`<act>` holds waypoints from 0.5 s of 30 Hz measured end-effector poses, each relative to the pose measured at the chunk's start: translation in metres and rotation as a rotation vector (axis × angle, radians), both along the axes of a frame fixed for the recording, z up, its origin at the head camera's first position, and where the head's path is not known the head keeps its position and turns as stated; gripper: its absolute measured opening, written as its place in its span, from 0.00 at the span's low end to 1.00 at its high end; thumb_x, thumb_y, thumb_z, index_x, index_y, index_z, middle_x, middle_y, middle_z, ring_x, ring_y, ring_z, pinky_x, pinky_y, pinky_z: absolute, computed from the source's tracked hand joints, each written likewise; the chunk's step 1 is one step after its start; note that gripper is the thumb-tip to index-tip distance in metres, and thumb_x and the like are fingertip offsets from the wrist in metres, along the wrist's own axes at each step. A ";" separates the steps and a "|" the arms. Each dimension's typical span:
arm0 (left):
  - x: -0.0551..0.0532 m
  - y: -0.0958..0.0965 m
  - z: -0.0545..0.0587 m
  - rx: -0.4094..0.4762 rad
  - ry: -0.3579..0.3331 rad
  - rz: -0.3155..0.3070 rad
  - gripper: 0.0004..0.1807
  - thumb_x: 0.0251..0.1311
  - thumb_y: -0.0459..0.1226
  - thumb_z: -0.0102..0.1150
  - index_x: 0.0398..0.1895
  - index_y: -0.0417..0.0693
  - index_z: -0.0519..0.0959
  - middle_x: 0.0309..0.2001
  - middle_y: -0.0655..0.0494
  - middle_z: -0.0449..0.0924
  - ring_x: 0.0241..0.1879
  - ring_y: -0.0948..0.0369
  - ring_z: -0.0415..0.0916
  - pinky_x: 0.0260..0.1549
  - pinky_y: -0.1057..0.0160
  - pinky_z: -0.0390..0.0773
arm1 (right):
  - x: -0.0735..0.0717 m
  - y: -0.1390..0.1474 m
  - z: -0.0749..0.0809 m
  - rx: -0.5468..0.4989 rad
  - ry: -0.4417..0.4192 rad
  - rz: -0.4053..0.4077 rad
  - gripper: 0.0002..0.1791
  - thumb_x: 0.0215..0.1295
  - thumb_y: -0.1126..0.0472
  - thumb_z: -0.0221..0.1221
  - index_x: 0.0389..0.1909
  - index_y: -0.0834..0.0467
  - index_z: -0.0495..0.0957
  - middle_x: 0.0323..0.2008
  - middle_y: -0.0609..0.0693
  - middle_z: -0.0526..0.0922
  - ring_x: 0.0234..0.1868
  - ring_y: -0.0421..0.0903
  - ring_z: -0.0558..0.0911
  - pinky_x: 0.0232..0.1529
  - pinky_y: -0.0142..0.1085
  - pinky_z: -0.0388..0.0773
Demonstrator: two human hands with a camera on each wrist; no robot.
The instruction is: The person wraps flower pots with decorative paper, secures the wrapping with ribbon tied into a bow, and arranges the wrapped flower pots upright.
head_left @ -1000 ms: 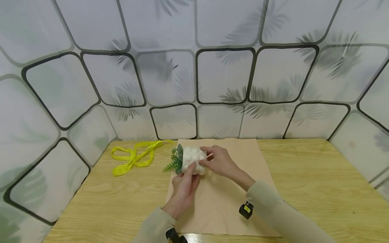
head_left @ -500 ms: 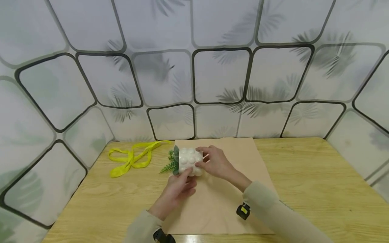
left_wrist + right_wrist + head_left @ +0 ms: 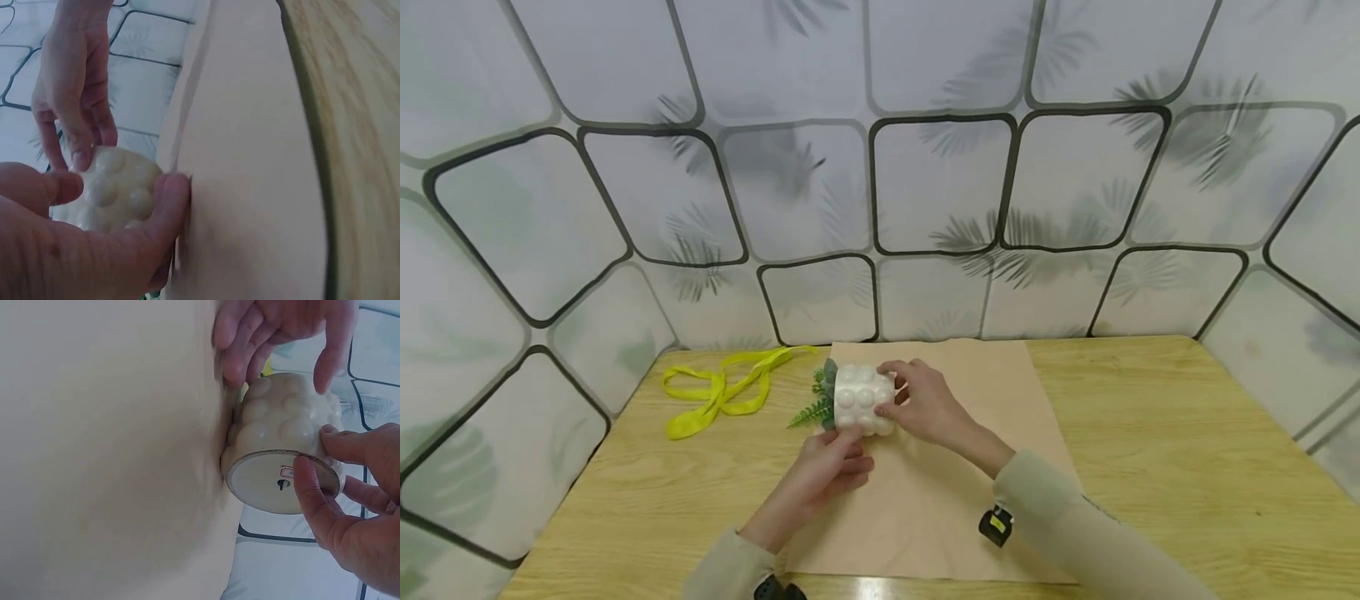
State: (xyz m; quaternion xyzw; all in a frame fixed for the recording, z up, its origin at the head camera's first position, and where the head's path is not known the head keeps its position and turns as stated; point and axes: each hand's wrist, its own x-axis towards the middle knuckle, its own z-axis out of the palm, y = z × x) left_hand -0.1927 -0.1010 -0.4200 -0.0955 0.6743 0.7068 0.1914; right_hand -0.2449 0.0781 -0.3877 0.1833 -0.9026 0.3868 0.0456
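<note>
A white bubble-textured flowerpot (image 3: 859,400) lies on its side on brown wrapping paper (image 3: 955,492), its green plant (image 3: 822,404) pointing left. My right hand (image 3: 927,407) grips the pot's base end between thumb and fingers. The base, with a drain hole and a small sticker, faces the right wrist camera, and a finger of the right hand (image 3: 359,500) lies across it. My left hand (image 3: 831,467) is at the pot's near side with its fingers loosely extended. Its thumb is at the pot's surface; contact is unclear. In the left wrist view, the pot (image 3: 119,190) partly hides behind that hand.
A yellow ribbon (image 3: 722,396) lies in loose loops on the wooden table (image 3: 1165,433), left of the plant. Behind the table stands a patterned fabric wall (image 3: 940,192). The paper reaches almost to the table's front edge.
My left hand has loosened from the pot and moved a little left and toward me, its fingers now spread. The right hand keeps its grip on the pot, which has barely moved.
</note>
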 end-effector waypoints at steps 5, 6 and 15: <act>0.006 -0.010 0.006 -0.109 0.008 -0.124 0.37 0.74 0.46 0.53 0.71 0.26 0.56 0.58 0.31 0.74 0.46 0.53 0.85 0.47 0.56 0.87 | 0.002 0.002 -0.001 0.007 0.009 0.011 0.26 0.55 0.65 0.75 0.55 0.59 0.79 0.38 0.53 0.77 0.36 0.46 0.84 0.38 0.34 0.82; 0.007 -0.013 0.008 -0.161 0.023 -0.150 0.38 0.73 0.46 0.55 0.71 0.25 0.56 0.58 0.31 0.74 0.46 0.52 0.86 0.47 0.54 0.87 | 0.002 0.002 -0.002 0.008 0.006 0.014 0.26 0.55 0.65 0.75 0.55 0.58 0.78 0.38 0.53 0.77 0.36 0.45 0.84 0.38 0.34 0.82; 0.010 -0.023 0.042 -0.922 0.571 -0.211 0.13 0.65 0.41 0.68 0.45 0.42 0.82 0.43 0.49 0.84 0.38 0.58 0.82 0.35 0.58 0.83 | 0.008 0.002 -0.004 -0.028 -0.008 0.049 0.27 0.54 0.66 0.76 0.54 0.58 0.76 0.38 0.54 0.77 0.35 0.43 0.83 0.36 0.30 0.80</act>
